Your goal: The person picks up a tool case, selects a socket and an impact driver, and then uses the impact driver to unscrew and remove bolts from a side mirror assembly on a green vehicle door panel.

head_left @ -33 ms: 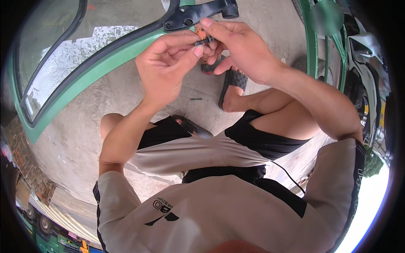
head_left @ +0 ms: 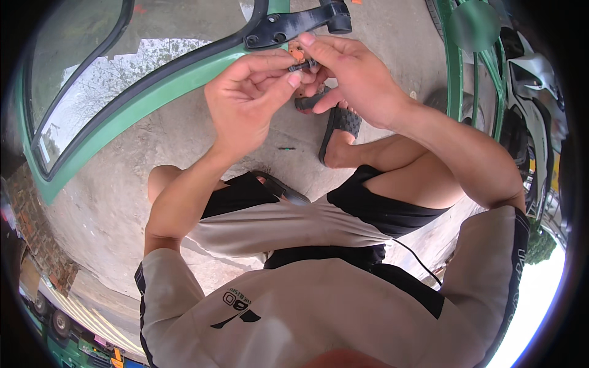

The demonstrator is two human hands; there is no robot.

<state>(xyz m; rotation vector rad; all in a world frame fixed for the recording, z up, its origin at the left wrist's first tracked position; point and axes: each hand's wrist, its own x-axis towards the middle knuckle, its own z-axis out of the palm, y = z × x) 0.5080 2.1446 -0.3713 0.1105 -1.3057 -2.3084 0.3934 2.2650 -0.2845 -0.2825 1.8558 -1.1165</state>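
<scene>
My left hand (head_left: 248, 101) and my right hand (head_left: 359, 80) meet in front of me, fingertips pinched together on a small black part (head_left: 305, 62) with an orange piece (head_left: 297, 53) right behind it. A dark cylindrical handle (head_left: 308, 102) sticks out from under my right palm. Just beyond the fingers sits a black hinge bracket (head_left: 294, 26) fixed to the edge of a green vehicle door (head_left: 156, 92), which lies on the concrete ground with its window glass (head_left: 92, 92) facing up.
I crouch on concrete, a black sandal (head_left: 341, 126) on my right foot. A small screw-like bit (head_left: 286, 148) lies on the ground nearby. A green vehicle frame (head_left: 457, 73) and a white body panel (head_left: 534, 76) stand at the right.
</scene>
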